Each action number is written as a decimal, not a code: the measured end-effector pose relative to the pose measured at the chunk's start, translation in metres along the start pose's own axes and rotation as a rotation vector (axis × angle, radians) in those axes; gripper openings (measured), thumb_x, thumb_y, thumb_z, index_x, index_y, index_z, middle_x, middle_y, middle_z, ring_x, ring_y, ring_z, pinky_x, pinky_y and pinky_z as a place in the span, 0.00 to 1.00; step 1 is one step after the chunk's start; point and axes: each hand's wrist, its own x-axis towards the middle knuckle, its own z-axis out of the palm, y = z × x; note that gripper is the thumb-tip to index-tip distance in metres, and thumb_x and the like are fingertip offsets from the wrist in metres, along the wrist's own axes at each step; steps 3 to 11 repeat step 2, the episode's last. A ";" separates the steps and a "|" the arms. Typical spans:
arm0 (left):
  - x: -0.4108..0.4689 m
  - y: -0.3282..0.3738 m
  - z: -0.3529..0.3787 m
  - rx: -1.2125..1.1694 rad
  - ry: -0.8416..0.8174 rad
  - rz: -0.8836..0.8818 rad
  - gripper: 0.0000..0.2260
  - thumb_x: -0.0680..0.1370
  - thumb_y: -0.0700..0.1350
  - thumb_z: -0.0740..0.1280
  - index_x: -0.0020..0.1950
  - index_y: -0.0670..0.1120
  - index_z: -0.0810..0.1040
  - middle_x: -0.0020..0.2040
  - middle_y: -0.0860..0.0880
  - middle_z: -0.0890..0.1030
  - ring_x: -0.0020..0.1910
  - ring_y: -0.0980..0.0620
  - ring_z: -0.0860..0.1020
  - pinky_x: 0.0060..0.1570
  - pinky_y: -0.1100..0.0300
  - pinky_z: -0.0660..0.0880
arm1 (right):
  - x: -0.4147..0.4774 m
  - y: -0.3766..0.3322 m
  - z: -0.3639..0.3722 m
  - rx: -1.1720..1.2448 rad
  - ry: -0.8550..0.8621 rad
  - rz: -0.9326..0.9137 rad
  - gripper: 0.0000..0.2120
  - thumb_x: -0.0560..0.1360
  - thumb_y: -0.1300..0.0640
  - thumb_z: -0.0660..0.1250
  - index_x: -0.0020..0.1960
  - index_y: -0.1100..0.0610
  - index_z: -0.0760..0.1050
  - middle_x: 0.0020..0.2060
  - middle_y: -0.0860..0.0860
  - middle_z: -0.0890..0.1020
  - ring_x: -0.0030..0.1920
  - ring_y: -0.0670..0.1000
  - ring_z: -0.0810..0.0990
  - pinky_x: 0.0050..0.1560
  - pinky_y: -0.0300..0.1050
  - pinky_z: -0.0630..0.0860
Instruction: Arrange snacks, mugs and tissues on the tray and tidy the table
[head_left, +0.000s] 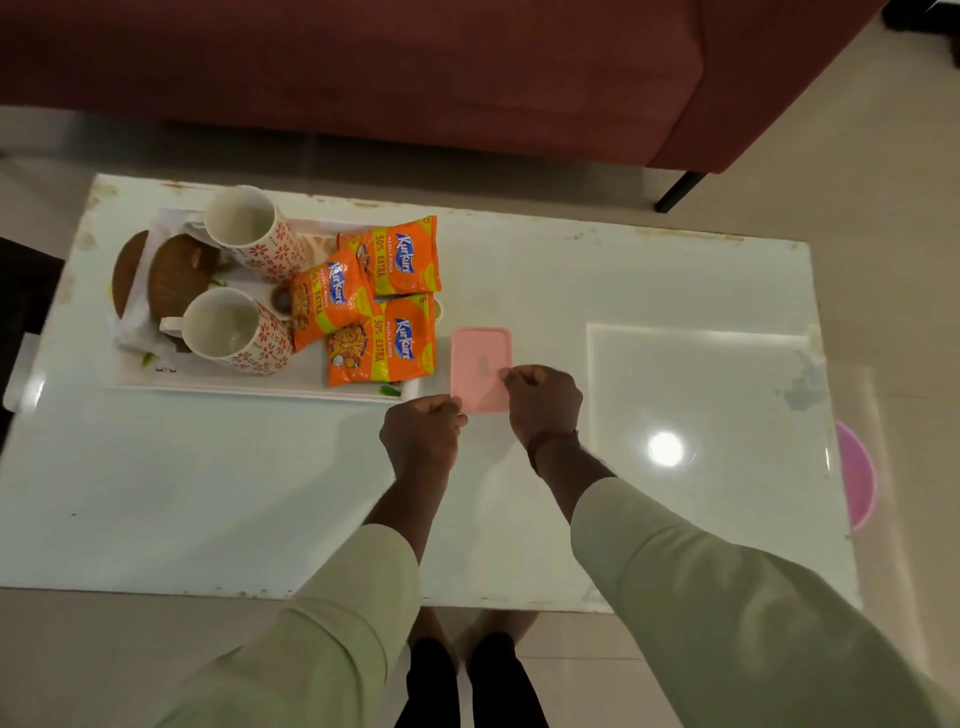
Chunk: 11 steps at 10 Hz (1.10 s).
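A white tray (218, 382) sits at the table's left end. On it stand two white mugs with red flower print (249, 231) (228, 327), three orange snack packets (400, 254) (324, 296) (382, 345), brown round coasters (174, 275) and white tissues (132, 332). Just right of the tray lies a pink rectangular box (478, 364). My left hand (421, 428) pinches the box's near left corner. On the box's right edge rests my right hand (543, 397), fingers curled on its lid.
The white glossy table (208, 493) has a raised square panel (701, 395) at its right end. A pink round bowl (857, 475) shows beyond the right edge. A dark red sofa (415, 67) runs along the far side. A small round object (283, 299) lies among the packets.
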 end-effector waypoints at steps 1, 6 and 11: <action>-0.001 0.003 -0.004 -0.010 -0.024 0.012 0.10 0.75 0.49 0.70 0.46 0.43 0.86 0.36 0.48 0.86 0.39 0.50 0.85 0.53 0.48 0.80 | 0.002 0.001 -0.004 0.048 -0.033 0.038 0.14 0.74 0.48 0.70 0.41 0.59 0.83 0.35 0.52 0.84 0.39 0.53 0.79 0.43 0.44 0.75; -0.010 0.007 -0.020 0.119 -0.047 0.050 0.14 0.75 0.54 0.69 0.41 0.44 0.83 0.33 0.49 0.85 0.39 0.49 0.84 0.55 0.49 0.78 | -0.011 0.002 -0.017 -0.032 -0.062 0.041 0.24 0.75 0.43 0.67 0.36 0.65 0.72 0.30 0.54 0.71 0.35 0.53 0.66 0.39 0.46 0.66; -0.010 0.007 -0.020 0.119 -0.047 0.050 0.14 0.75 0.54 0.69 0.41 0.44 0.83 0.33 0.49 0.85 0.39 0.49 0.84 0.55 0.49 0.78 | -0.011 0.002 -0.017 -0.032 -0.062 0.041 0.24 0.75 0.43 0.67 0.36 0.65 0.72 0.30 0.54 0.71 0.35 0.53 0.66 0.39 0.46 0.66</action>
